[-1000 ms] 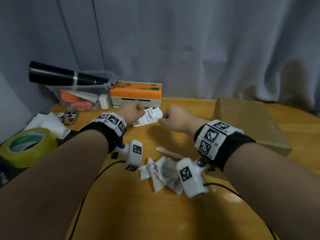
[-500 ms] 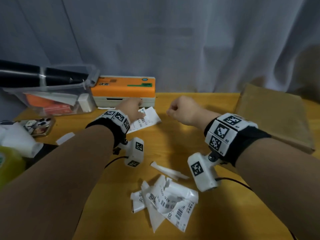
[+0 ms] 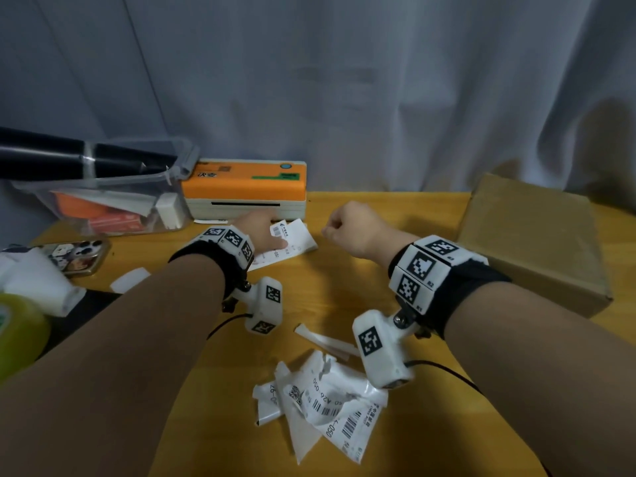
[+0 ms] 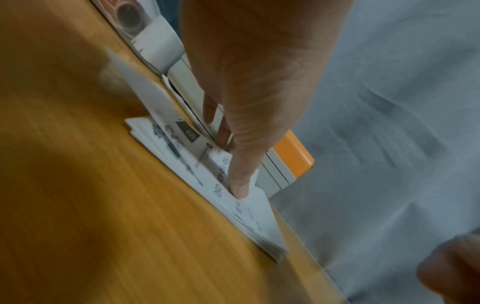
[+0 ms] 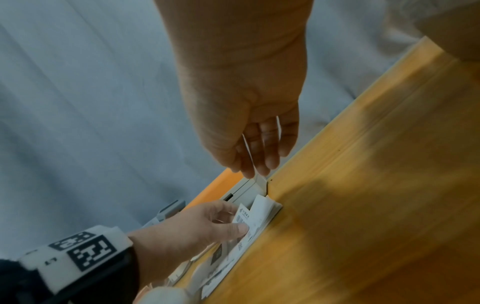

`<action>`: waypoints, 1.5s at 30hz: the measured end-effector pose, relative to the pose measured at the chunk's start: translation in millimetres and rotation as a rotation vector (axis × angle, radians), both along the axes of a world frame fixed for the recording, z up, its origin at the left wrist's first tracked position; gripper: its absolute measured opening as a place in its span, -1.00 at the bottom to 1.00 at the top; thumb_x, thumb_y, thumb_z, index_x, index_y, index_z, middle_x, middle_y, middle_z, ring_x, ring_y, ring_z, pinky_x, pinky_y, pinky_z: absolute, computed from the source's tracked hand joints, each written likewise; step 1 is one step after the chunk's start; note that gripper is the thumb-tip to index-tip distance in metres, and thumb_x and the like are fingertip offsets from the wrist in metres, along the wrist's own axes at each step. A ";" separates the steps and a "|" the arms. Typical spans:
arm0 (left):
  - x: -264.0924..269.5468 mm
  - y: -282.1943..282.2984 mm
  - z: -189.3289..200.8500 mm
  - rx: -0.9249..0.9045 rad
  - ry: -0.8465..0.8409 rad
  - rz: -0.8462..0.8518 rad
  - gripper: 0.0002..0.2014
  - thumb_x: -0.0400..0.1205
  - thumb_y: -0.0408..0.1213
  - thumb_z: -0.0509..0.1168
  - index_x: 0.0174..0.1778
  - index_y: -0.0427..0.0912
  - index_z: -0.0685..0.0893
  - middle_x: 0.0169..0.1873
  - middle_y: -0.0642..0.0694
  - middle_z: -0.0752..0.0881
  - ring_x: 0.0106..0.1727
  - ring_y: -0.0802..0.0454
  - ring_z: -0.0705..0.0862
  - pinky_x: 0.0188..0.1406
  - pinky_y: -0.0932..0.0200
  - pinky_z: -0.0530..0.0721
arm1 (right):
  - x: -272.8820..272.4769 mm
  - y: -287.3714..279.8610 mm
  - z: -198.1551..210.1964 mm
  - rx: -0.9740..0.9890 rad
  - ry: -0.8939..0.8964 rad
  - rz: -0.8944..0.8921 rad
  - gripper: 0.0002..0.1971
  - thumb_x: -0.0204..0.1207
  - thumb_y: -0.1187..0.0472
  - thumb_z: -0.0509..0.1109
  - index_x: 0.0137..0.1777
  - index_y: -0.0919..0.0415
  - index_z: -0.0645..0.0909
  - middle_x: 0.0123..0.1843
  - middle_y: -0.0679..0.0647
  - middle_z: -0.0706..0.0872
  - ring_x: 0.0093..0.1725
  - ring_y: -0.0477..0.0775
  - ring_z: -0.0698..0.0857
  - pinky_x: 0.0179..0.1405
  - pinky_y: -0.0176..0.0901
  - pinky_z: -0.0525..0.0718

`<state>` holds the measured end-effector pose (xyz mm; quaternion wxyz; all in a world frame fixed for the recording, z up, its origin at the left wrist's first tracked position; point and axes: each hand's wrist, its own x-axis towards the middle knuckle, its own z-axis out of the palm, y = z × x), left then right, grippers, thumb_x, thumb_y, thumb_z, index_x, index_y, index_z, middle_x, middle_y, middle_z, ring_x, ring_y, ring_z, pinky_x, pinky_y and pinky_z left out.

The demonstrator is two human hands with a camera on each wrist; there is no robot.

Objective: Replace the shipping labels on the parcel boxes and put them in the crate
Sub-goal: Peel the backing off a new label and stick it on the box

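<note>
wooden table point(image 3: 344, 297): yellow-orange top, bearing all items below; grey curtain point(image 3: 344, 80) hangs behind it.

cardboard parcel box point(image 3: 530, 242): plain brown, at the table's far right, apart from both hands; top face shows no label.

clear plastic bin point(image 3: 113, 201): far left, holding orange and white packets; a black roll point(image 3: 69, 160) lies across its rim.

label printer point(image 3: 246, 189): orange lid, white base, just right of the bin against the curtain.

left hand point(image 3: 263, 232): in front of the printer, fingers down on a stack of printed shipping labels point(image 3: 292, 242) that lies flat on the table touching the printer's base; in the left wrist view one straight finger point(image 4: 241, 181) presses the top sheet. the thumb appears to lie on the sheet too; a pinch cannot be told.

right hand point(image 3: 351, 228): just right of the stack, above the table, fingers curled; in the right wrist view a thin white strip point(image 5: 249, 158) shows between the fingertips.

torn old labels point(image 3: 323, 404): crumpled white heap with barcodes at the near middle; a loose backing strip point(image 3: 323, 342) lies just beyond it.

tape roll point(image 3: 17, 335): yellow-green, left edge.

phone point(image 3: 75, 254): patterned case, flat, in front of the bin.
</note>
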<state>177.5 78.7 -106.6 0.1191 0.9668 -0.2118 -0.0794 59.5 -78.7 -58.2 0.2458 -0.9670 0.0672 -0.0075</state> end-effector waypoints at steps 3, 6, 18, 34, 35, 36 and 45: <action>-5.6 2.7 0.7 0.056 -0.128 0.013 -0.73 0.52 -0.04 0.38 0.10 0.03 0.61 0.00 0.02 0.67 0.19 -0.09 0.59 0.30 -0.11 0.45 | 0.3 2.4 -5.0 0.000 -0.001 0.006 -0.75 0.62 0.18 0.27 -0.03 0.33 0.72 -0.14 0.19 0.71 -0.18 0.06 0.58 -0.24 -0.21 0.47; -12.4 7.0 8.9 -0.001 -0.255 0.001 -0.86 0.61 -0.08 0.28 -0.12 -0.03 0.68 -0.17 0.02 0.66 0.11 -0.09 0.54 0.23 -0.10 0.34 | 1.0 3.1 -8.8 0.002 0.006 0.013 -0.75 0.62 0.17 0.27 -0.06 0.33 0.71 -0.15 0.17 0.70 -0.18 0.07 0.60 -0.25 -0.19 0.49; -86.2 4.5 122.8 -0.855 -0.204 -0.149 -0.87 0.64 -0.29 0.30 -0.07 -0.30 0.68 -0.29 -0.10 0.64 -0.31 0.13 0.59 -0.18 0.19 0.62 | -22.2 15.0 44.7 0.791 -0.507 -0.163 -0.59 0.57 0.13 0.40 0.35 0.27 0.46 0.02 0.02 0.60 -0.05 -0.09 0.60 -0.07 -0.25 0.59; -216.5 -90.6 165.3 -1.065 0.264 -0.322 -0.89 0.63 -0.40 0.29 -0.21 -0.26 0.65 -0.37 -0.09 0.68 -0.42 0.14 0.64 -0.38 0.35 0.66 | -153.1 -87.3 95.3 0.258 -0.840 -0.187 -0.74 0.59 -0.06 0.29 -0.03 0.14 0.49 -0.17 0.05 0.66 -0.17 0.14 0.70 -0.15 0.19 0.67; -219.2 -96.4 164.0 -1.078 0.271 -0.321 -0.90 0.63 -0.39 0.29 -0.20 -0.26 0.66 -0.37 -0.08 0.68 -0.41 0.15 0.64 -0.36 0.35 0.67 | -156.8 -93.7 94.6 0.179 -0.852 -0.216 -0.72 0.55 -0.04 0.34 0.10 0.13 0.49 -0.01 0.04 0.64 -0.01 0.11 0.67 0.05 0.14 0.64; -221.3 -101.7 161.9 -1.105 0.267 -0.310 -0.90 0.64 -0.38 0.29 -0.18 -0.26 0.66 -0.36 -0.08 0.69 -0.40 0.16 0.65 -0.34 0.36 0.67 | -159.0 -99.4 93.1 0.085 -0.867 -0.251 -0.65 0.51 -0.01 0.39 0.21 0.12 0.48 0.14 0.06 0.57 0.16 0.10 0.60 0.23 0.05 0.54; -230.4 -134.1 142.2 -1.259 0.254 -0.292 -0.82 0.70 -0.35 0.20 -0.08 -0.28 0.71 -0.32 -0.08 0.72 -0.33 0.20 0.67 -0.22 0.33 0.67 | -168.5 -99.9 78.8 0.168 -0.893 -0.012 -0.80 0.62 0.16 0.28 0.09 0.19 0.70 -0.03 0.03 0.78 -0.03 -0.02 0.73 0.03 -0.12 0.68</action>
